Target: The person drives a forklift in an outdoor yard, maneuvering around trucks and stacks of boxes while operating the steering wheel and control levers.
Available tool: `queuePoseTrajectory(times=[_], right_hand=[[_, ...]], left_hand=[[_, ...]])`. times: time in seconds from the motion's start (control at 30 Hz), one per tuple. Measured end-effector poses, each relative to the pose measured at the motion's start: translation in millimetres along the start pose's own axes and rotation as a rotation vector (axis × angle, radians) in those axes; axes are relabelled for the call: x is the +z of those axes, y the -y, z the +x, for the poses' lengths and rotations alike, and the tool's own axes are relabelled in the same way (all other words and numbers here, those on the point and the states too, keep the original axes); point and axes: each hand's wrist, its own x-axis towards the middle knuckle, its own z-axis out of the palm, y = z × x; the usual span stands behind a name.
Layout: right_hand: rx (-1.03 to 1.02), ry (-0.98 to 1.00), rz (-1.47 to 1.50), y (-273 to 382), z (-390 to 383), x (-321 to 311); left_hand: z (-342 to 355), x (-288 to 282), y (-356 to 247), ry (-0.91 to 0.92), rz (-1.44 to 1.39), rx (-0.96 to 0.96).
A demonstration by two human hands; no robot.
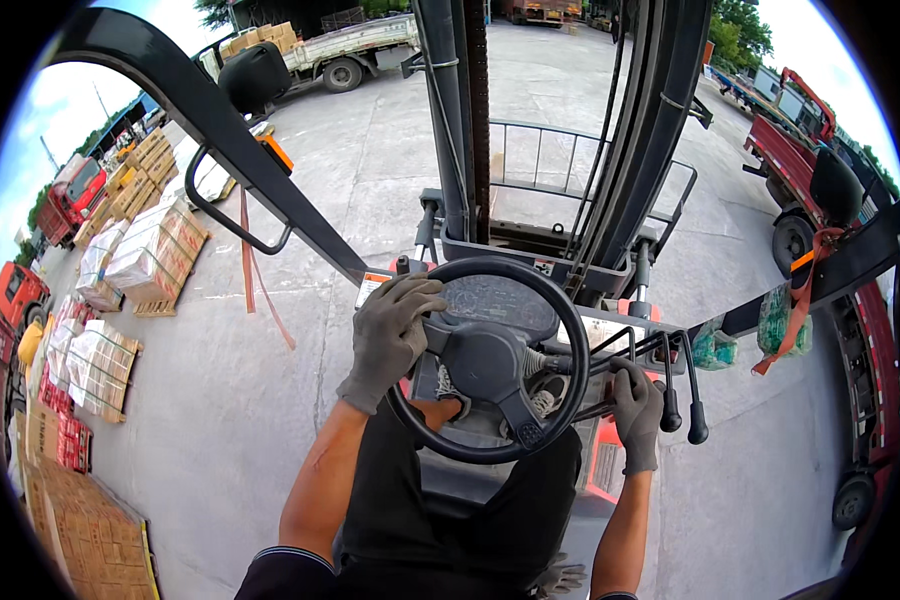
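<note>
I am seated at the controls of a forklift. My left hand (390, 335), in a grey work glove, is curled over the upper left rim of the black steering wheel (582, 360). To the right of the wheel, my gloved right hand (635, 410) is closed around a control lever, whose knob is hidden in the palm. Two more black-knobbed levers (698, 425) stand just right of that hand, apart from it. Below the wheel, my shoes (450, 390) show on the footwell floor.
Ahead rises the forklift mast (660, 100), with a metal load guard (540, 155) beyond it. Wrapped pallet loads (160, 250) and stacked cartons (90, 530) line the left. A white flatbed truck (360, 45) is parked at far left; a red truck (780, 150) stands right.
</note>
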Motion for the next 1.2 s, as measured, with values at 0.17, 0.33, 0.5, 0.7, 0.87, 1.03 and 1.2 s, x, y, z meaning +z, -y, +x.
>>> queuePoseTrajectory(times=[0.17, 0.33, 0.5, 0.7, 0.87, 1.03, 1.2], right_hand=[[0.202, 0.037, 0.019, 18, 2, -2], [0.053, 0.003, -0.068, 18, 1, -9], [0.006, -0.048, -0.107, 8, -1, -3], [0.000, -0.074, -0.174, 31, 3, 14], [0.153, -0.051, -0.202, 29, -1, 7], [-0.001, -0.048, -0.257, 36, 0, 3], [0.028, -0.061, -0.173, 28, -4, 4]], left_hand=[[-3, -5, 0, 0.041, 0.039, 0.019], [-10, 3, 3, 0.024, 0.032, 0.015], [-22, -2, -6, 0.076, 0.043, 0.051], [-88, -25, -34, 0.413, 0.051, 0.198], [-105, 9, -70, 0.614, -0.083, 0.425], [-105, 42, -89, 0.596, -0.243, 0.486], [-103, 49, -106, 0.663, -0.161, 0.478]])
